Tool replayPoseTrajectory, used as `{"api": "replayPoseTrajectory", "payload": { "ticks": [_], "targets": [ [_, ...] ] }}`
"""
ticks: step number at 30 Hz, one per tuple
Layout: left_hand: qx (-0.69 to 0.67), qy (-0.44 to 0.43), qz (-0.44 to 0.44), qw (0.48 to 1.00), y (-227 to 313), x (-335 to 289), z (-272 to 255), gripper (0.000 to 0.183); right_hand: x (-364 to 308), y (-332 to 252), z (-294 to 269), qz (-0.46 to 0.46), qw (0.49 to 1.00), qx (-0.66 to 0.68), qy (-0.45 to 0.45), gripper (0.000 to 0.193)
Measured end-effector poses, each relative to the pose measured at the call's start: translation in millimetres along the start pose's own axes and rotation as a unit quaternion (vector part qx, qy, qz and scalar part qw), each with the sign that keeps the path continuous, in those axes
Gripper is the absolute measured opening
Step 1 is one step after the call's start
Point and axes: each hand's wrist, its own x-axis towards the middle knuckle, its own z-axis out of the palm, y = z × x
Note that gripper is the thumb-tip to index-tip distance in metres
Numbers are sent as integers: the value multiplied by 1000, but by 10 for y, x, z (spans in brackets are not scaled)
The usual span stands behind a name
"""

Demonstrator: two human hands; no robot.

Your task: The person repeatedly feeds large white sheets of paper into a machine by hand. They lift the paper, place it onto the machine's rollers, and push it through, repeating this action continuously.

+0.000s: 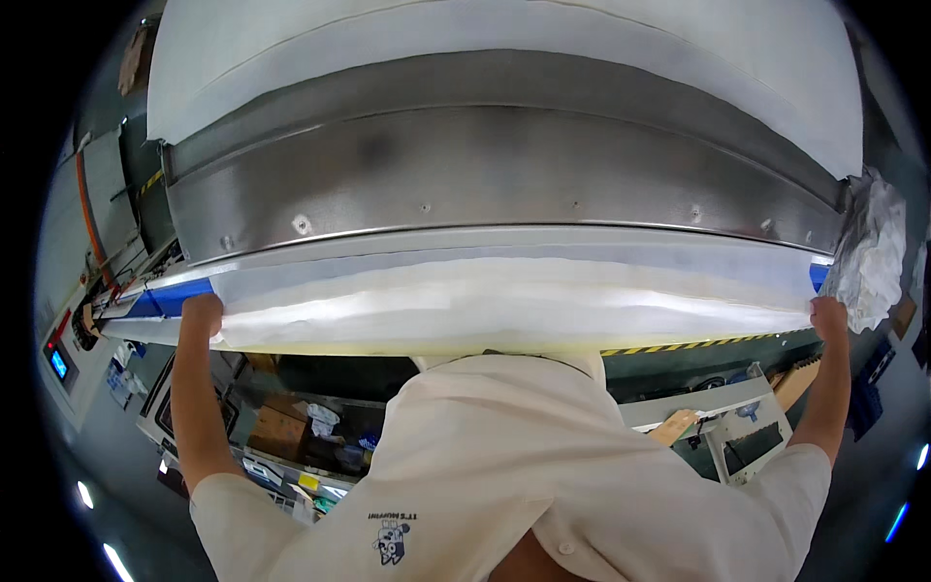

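Observation:
A wide white sheet, seemingly fabric (504, 296), stretches across in front of me, its near edge close to my waist. My left hand (202, 316) is closed on its left edge, beside a blue strip (170, 299). At the opposite end, my right hand (829, 318) grips the right edge, with the fingertips partly hidden. Both arms are spread wide. Just beyond the sheet runs a long brushed-metal panel (504, 165) with several screws or fixing points. More white material (504, 27) lies past the panel.
Crumpled clear plastic (870, 252) hangs by the panel's right end. At far left stands a control box with a small lit screen (59, 364). Below are a brown cardboard box (281, 427), a grey metal frame (722, 417) and yellow-black floor tape (689, 343).

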Motion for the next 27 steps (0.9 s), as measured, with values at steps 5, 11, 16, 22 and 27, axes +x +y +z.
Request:
{"api": "replayPoseTrajectory", "payload": {
  "ticks": [5,11,16,22,27],
  "targets": [
    [-19,-13,6,1000,59,211,202,18,161,-131,303,21,999,-38,16,22],
    [-202,22,-262,944,-114,21,20,26,235,-244,364,68,995,22,-63,24],
    [-336,317,-264,847,-188,618,513,37,286,-66,841,8,994,-10,-108,26],
    [-366,340,-199,843,-76,838,291,38,251,-1175,-615,-53,965,215,-142,53],
    [-398,339,-222,823,135,546,-196,36,201,-1311,-872,-32,980,194,-12,38]
  ]
}}
